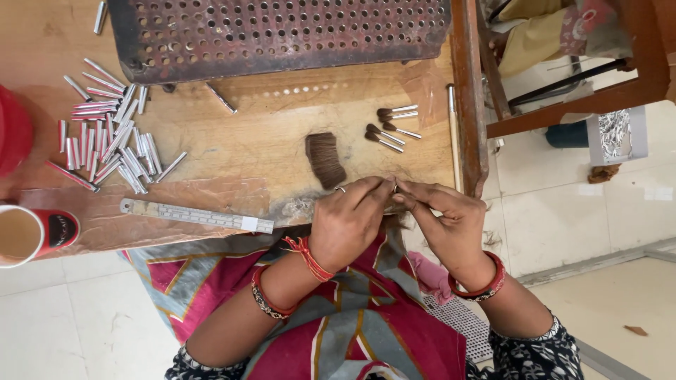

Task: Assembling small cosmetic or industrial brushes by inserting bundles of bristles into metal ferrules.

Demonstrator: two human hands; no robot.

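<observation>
Small metal tube (pixel 395 188) pinched between left hand (pixel 348 222) and right hand (pixel 447 222), just below bristle tuft (pixel 324 159), shiny tubes (pixel 109 137) heaped far left of tuft.

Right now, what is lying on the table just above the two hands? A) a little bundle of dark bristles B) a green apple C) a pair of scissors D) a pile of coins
A: a bundle of dark bristles lies on the wooden table just above the left hand and the right hand, whose fingertips meet.
</observation>
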